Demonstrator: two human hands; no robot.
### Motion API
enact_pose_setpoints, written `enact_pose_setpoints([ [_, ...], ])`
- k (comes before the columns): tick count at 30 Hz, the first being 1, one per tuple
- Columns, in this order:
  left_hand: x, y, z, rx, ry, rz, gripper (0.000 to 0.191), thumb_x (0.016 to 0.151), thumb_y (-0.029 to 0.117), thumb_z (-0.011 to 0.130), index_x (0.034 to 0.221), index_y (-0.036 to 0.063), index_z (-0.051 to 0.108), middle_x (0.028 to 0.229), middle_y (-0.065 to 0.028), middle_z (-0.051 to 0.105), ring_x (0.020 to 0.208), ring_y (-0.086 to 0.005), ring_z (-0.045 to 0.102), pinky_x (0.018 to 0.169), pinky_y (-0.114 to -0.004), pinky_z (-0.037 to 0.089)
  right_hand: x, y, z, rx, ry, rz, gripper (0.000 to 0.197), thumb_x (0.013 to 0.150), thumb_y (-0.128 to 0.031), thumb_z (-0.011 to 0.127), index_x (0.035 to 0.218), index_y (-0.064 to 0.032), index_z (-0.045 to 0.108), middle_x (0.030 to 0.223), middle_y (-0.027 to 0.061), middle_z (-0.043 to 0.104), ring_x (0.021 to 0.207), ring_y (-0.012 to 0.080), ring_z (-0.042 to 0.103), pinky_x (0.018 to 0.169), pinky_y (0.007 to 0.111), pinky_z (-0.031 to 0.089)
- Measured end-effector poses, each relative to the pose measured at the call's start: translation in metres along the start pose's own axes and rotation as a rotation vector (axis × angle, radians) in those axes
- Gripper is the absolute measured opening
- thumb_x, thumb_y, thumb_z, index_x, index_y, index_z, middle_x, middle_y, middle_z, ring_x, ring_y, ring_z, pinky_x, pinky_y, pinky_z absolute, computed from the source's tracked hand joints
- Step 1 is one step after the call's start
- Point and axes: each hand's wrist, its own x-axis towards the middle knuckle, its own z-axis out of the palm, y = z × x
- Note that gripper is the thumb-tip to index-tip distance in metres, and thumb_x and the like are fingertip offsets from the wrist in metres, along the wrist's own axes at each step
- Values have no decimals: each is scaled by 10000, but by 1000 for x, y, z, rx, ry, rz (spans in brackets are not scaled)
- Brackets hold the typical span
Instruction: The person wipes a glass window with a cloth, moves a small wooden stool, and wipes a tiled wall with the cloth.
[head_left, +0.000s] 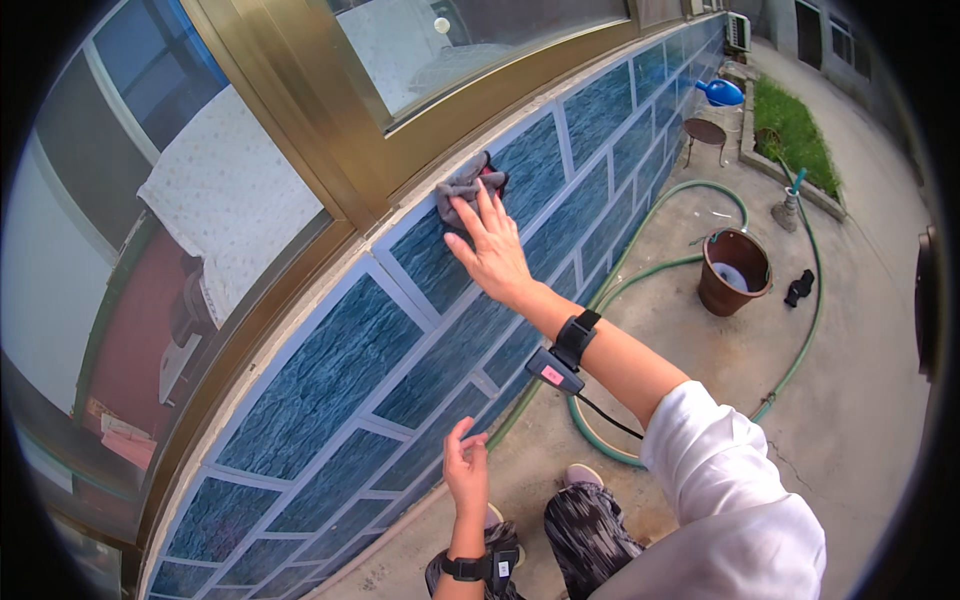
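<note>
My right hand (491, 244) presses a crumpled grey cloth (459, 196) against the upper row of blue stone-look wall tiles (322, 375), just under the window ledge. The fingers lie spread over the cloth, and a bit of red and black shows at its far edge. Lower down, my left hand (466, 461) hangs in front of the wall with its fingers loosely bent and nothing in it. Both wrists wear black straps with small devices, and a cable runs from the right one.
Brass-coloured window frames (300, 112) rise above the tiles. On the concrete lie a looping green hose (814, 315) and a black item (799, 288). A brown bucket (724, 296), a small round stool (704, 132) and a blue watering can (721, 92) stand farther along, beside a grass bed (791, 127).
</note>
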Motion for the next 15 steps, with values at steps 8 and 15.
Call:
enact_pose_setpoints([
  [8,14,-26,26,148,-154,-7,379,830,-12,516,1204,39,490,1156,-111,549,858,-152,640,659,-238,490,141,153,-53,356,215,429,617,917,-512,348,1385,-110,333,1416,206,298,1302,360,296,1046,380,268],
  [15,33,-43,9,171,-166,-22,403,804,-19,520,1197,69,509,1125,-111,547,833,-153,641,620,-255,510,-34,43,24,79,-50,57,596,915,-406,480,1395,-97,310,1437,265,204,1344,409,176,1084,398,189],
])
